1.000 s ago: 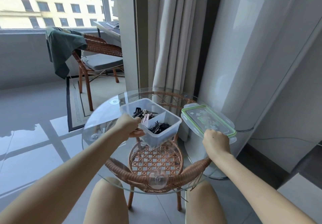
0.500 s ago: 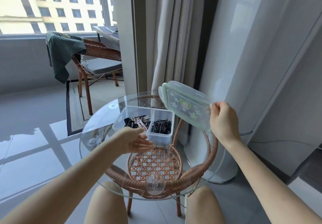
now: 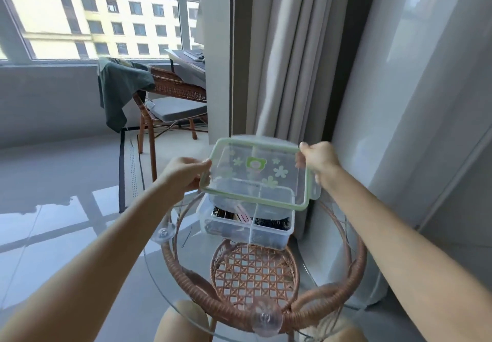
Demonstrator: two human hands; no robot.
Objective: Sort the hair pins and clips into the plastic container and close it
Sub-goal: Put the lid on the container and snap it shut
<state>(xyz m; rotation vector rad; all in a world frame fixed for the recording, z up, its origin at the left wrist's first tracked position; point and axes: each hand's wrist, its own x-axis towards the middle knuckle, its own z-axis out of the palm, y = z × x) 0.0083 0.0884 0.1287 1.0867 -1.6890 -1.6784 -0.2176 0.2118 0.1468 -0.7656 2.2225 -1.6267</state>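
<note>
A clear lid (image 3: 255, 174) with a green rim and flower print hangs in the air just above the plastic container (image 3: 247, 232). My left hand (image 3: 183, 174) grips the lid's left edge and my right hand (image 3: 318, 162) grips its right edge. The container stands on the round glass table (image 3: 165, 269), divided into compartments, with dark hair pins (image 3: 271, 222) and clips (image 3: 226, 214) inside, partly hidden by the lid. One loose black pin (image 3: 186, 239) lies on the glass left of the container.
The glass top rests on a wicker frame (image 3: 253, 312) with clear suction pads. Curtains (image 3: 287, 56) hang right behind the table. A wicker chair (image 3: 170, 102) draped with a green cloth stands far left. My knees are under the table's near edge.
My right hand lifted the lid off the table's right side and swung it over the container. My left hand left the container and took hold of the lid's left edge.
</note>
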